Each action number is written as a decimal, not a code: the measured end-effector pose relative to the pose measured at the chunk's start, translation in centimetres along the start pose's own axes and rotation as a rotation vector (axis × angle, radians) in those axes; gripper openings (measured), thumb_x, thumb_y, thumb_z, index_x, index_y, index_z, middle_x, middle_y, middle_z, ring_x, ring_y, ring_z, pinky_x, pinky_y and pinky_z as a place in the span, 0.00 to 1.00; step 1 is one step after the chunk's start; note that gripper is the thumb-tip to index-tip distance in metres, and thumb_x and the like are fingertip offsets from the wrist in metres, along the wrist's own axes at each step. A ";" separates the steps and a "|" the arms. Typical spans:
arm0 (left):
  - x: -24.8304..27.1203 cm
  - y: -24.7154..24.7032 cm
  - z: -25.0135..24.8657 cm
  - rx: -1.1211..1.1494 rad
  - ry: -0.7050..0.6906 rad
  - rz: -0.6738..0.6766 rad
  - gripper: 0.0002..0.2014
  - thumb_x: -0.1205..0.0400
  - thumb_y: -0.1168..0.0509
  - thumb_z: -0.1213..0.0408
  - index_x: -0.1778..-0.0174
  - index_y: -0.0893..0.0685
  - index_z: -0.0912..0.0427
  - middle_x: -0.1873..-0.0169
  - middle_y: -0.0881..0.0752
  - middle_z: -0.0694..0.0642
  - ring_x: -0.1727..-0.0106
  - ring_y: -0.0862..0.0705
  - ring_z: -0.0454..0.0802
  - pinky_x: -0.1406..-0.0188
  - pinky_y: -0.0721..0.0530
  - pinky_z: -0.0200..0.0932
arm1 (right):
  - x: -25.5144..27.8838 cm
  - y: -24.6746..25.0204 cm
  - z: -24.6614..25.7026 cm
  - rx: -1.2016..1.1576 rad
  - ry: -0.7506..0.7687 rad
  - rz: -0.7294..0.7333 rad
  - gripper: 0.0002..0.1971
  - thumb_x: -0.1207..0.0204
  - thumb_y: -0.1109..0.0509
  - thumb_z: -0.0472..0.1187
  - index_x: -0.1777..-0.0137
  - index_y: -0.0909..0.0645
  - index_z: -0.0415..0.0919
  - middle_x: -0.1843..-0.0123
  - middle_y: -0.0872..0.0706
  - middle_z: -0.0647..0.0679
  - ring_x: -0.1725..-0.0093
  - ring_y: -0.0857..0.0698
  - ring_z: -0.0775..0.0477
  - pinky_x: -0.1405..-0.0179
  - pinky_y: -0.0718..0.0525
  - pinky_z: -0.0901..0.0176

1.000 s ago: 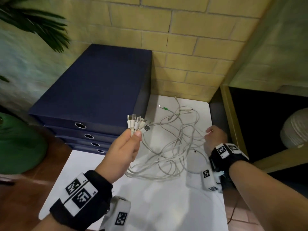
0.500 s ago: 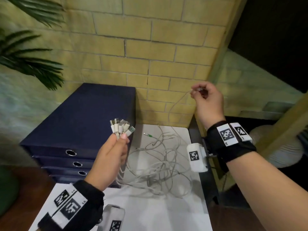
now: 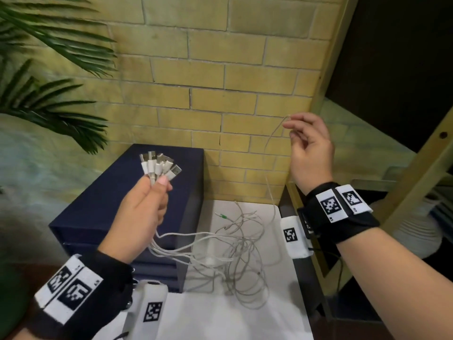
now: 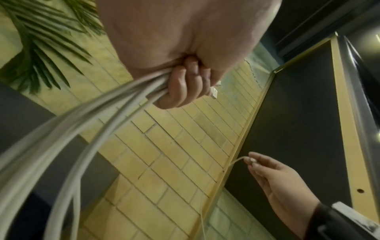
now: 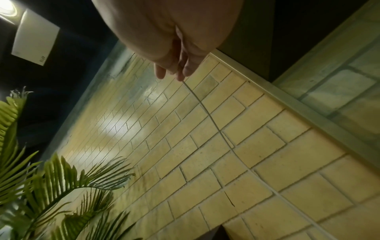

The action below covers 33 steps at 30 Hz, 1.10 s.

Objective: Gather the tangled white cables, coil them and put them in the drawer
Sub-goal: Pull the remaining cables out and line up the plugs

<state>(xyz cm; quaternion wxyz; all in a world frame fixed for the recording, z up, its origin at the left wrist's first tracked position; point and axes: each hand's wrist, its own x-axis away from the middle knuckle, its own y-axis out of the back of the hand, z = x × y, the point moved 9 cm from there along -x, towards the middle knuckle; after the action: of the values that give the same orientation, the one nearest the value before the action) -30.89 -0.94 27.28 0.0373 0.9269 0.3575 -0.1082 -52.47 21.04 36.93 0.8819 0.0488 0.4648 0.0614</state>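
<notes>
Only the head view shows the whole tangle: thin white cables [image 3: 235, 251] lie in loose, crossed loops on the smooth white counter [image 3: 245, 320], just beside a dark blue drawer unit [image 3: 117, 200] with round pull holes. The left hand [image 3: 144, 212] is fisted round a bunch of them, their flat metal plugs [image 3: 160, 165] fanned above the thumb. The left wrist view adds what that hides: the fingers [image 4: 180, 87] curl tight over several smooth round cords leaving the fist below. The right hand [image 3: 310, 150] is raised near the yellow brick wall [image 3: 208, 77], pinching the end of one fine strand [image 3: 268, 168] between thumb and fingertip, the other fingers loosely spread. The right wrist view shows that strand [image 5: 213, 126] running slack from the fingertips across the rough bricks, with palm fronds [image 5: 61, 186] below.
</notes>
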 end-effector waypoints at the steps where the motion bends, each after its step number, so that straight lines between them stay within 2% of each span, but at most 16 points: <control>1: -0.2 0.6 -0.3 -0.001 -0.004 -0.012 0.13 0.12 0.47 0.58 0.61 0.26 0.56 0.80 0.34 0.43 0.79 0.39 0.39 0.82 0.41 0.32 | 0.1 0.0 -0.3 0.012 0.000 0.001 0.15 0.26 0.39 0.22 0.50 0.14 0.36 0.44 0.23 0.53 0.41 0.20 0.54 0.39 0.20 0.65; 5: -0.5 1.8 -0.9 -0.008 -0.016 -0.031 0.13 0.12 0.47 0.58 0.62 0.26 0.56 0.81 0.35 0.43 0.79 0.41 0.40 0.82 0.43 0.34 | 0.7 -0.6 -1.8 0.083 -0.017 0.013 0.16 0.26 0.39 0.23 0.48 0.14 0.37 0.43 0.24 0.51 0.40 0.21 0.53 0.35 0.21 0.60; 6: -0.5 2.0 -0.9 -0.020 -0.019 -0.028 0.13 0.12 0.47 0.58 0.62 0.27 0.56 0.81 0.35 0.43 0.79 0.41 0.40 0.82 0.43 0.35 | 1.0 -0.8 -2.2 0.104 -0.019 0.017 0.16 0.26 0.39 0.23 0.47 0.14 0.37 0.42 0.25 0.50 0.39 0.23 0.55 0.33 0.22 0.62; 9: 0.0 2.3 -0.7 -0.062 -0.022 -0.016 0.13 0.13 0.46 0.57 0.62 0.26 0.56 0.80 0.34 0.43 0.79 0.40 0.41 0.82 0.42 0.35 | 1.9 -1.5 -3.1 0.203 -0.007 0.045 0.17 0.27 0.38 0.23 0.42 0.16 0.34 0.37 0.25 0.42 0.37 0.28 0.60 0.30 0.33 0.77; 10: 0.1 2.4 -0.6 -0.064 -0.019 -0.013 0.13 0.13 0.46 0.57 0.62 0.25 0.55 0.80 0.34 0.43 0.79 0.40 0.42 0.82 0.42 0.35 | 2.2 -1.7 -3.4 0.222 -0.006 0.056 0.18 0.27 0.38 0.23 0.40 0.17 0.34 0.36 0.24 0.40 0.36 0.28 0.59 0.30 0.33 0.77; 12: 0.2 2.6 -0.2 -0.056 -0.008 -0.013 0.13 0.13 0.46 0.57 0.63 0.25 0.54 0.80 0.34 0.43 0.79 0.40 0.42 0.82 0.42 0.34 | 2.5 -1.9 -4.1 0.203 -0.029 0.073 0.17 0.26 0.38 0.23 0.41 0.17 0.34 0.39 0.22 0.42 0.39 0.22 0.51 0.33 0.26 0.72; 14: 0.3 2.7 0.0 -0.048 -0.002 -0.012 0.14 0.13 0.45 0.56 0.63 0.24 0.52 0.80 0.34 0.42 0.79 0.40 0.41 0.82 0.41 0.34 | 2.7 -2.5 -4.3 0.119 -0.090 0.108 0.13 0.23 0.37 0.25 0.46 0.15 0.38 0.47 0.19 0.48 0.47 0.15 0.45 0.41 0.19 0.68; 17: 0.4 2.0 0.1 -0.053 0.002 0.007 0.13 0.13 0.44 0.52 0.61 0.23 0.52 0.78 0.34 0.42 0.78 0.39 0.41 0.80 0.40 0.35 | 3.4 -4.7 -3.6 -0.148 -0.290 0.253 0.13 0.22 0.36 0.27 0.51 0.20 0.48 0.55 0.15 0.52 0.56 0.11 0.49 0.48 0.14 0.57; 19: 0.4 1.0 0.1 -0.042 0.026 0.020 0.12 0.13 0.46 0.52 0.58 0.24 0.53 0.78 0.34 0.43 0.77 0.39 0.41 0.79 0.40 0.35 | 4.1 -6.6 -1.6 -0.296 -0.358 0.392 0.13 0.22 0.34 0.27 0.49 0.24 0.49 0.57 0.13 0.49 0.59 0.11 0.51 0.53 0.13 0.59; 21: 0.3 -0.2 0.0 -0.033 0.047 0.036 0.12 0.13 0.47 0.53 0.56 0.24 0.54 0.75 0.34 0.45 0.76 0.39 0.41 0.77 0.41 0.37 | 4.9 -8.3 0.8 -0.372 -0.359 0.545 0.13 0.22 0.34 0.28 0.47 0.25 0.47 0.58 0.11 0.47 0.60 0.12 0.53 0.58 0.16 0.65; 23: 0.1 -1.2 0.0 -0.012 0.061 0.046 0.12 0.12 0.48 0.54 0.54 0.23 0.55 0.73 0.34 0.48 0.75 0.39 0.41 0.76 0.41 0.38 | 5.8 -9.9 3.3 -0.442 -0.340 0.715 0.12 0.20 0.38 0.26 0.48 0.25 0.45 0.59 0.11 0.47 0.59 0.13 0.57 0.58 0.18 0.69; 26: -0.1 -2.4 0.2 0.000 0.062 0.059 0.12 0.12 0.48 0.55 0.54 0.22 0.55 0.70 0.30 0.49 0.75 0.36 0.40 0.76 0.39 0.37 | 7.2 -11.7 6.4 -0.470 -0.272 0.934 0.13 0.19 0.41 0.25 0.48 0.26 0.45 0.56 0.12 0.47 0.56 0.15 0.50 0.52 0.17 0.64; 28: 0.0 -3.2 0.2 0.004 0.069 0.066 0.12 0.12 0.48 0.57 0.54 0.22 0.56 0.69 0.25 0.48 0.77 0.32 0.37 0.78 0.36 0.32 | 7.4 -12.2 7.6 -0.475 -0.244 0.970 0.13 0.21 0.38 0.25 0.48 0.26 0.46 0.55 0.13 0.46 0.56 0.15 0.47 0.49 0.15 0.55; 30: 0.1 -4.0 0.2 -0.006 0.068 0.096 0.13 0.11 0.49 0.59 0.54 0.21 0.56 0.67 0.21 0.49 0.76 0.32 0.38 0.78 0.35 0.31 | 7.0 -12.2 8.1 -0.415 -0.191 0.936 0.15 0.24 0.34 0.25 0.52 0.26 0.48 0.56 0.16 0.47 0.58 0.14 0.47 0.49 0.14 0.47; 31: 0.2 -4.4 0.3 -0.025 0.065 0.112 0.13 0.11 0.49 0.59 0.54 0.21 0.56 0.66 0.21 0.51 0.76 0.33 0.39 0.78 0.36 0.32 | 6.8 -12.2 8.2 -0.391 -0.175 0.918 0.15 0.25 0.33 0.25 0.54 0.26 0.49 0.57 0.18 0.47 0.59 0.14 0.47 0.51 0.14 0.47; 33: 0.4 -4.7 0.4 -0.031 0.075 0.126 0.12 0.12 0.49 0.58 0.52 0.21 0.56 0.65 0.22 0.52 0.74 0.35 0.41 0.77 0.37 0.34 | 6.8 -12.2 8.1 -0.410 -0.199 0.899 0.13 0.25 0.33 0.25 0.57 0.25 0.45 0.61 0.18 0.47 0.62 0.14 0.49 0.57 0.13 0.55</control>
<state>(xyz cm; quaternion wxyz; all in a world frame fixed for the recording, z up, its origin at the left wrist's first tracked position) -33.84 2.71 26.88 0.0451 0.9502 0.3013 -0.0654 -41.26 9.82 34.21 0.7996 0.0754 0.2900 0.5204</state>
